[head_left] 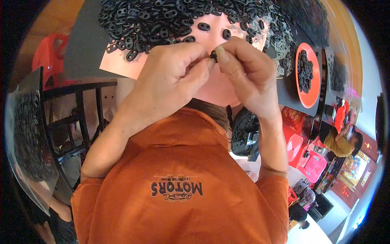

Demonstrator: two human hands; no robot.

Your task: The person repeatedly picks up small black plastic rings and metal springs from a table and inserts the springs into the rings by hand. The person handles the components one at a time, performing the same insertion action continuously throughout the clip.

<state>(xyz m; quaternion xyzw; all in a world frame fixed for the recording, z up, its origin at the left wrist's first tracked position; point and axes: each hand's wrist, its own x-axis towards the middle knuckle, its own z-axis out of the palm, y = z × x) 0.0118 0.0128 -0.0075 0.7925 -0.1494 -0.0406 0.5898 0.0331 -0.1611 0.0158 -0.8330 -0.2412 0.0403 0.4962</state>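
Between my fingertips is a small black part [213,54], mostly covered by the fingers; its shape resembles the loose pieces nearby. My left hand [174,73] pinches it from the left, and my right hand [248,71] pinches it from the right with thumb and forefinger. Just beyond the hands lies a large pile of black oval two-hole pieces [150,20] on a pink sheet [118,63]. Two of these pieces rest apart from the heap, one black oval piece [204,27] and another black piece [226,33], close to my right forefinger.
Small clear or metallic bits [284,49] are heaped right of the pile. An orange-red bowl [316,85] of black parts stands at the table's right. A red plastic chair [48,57] is at far left. Another person [343,142] appears in the right background.
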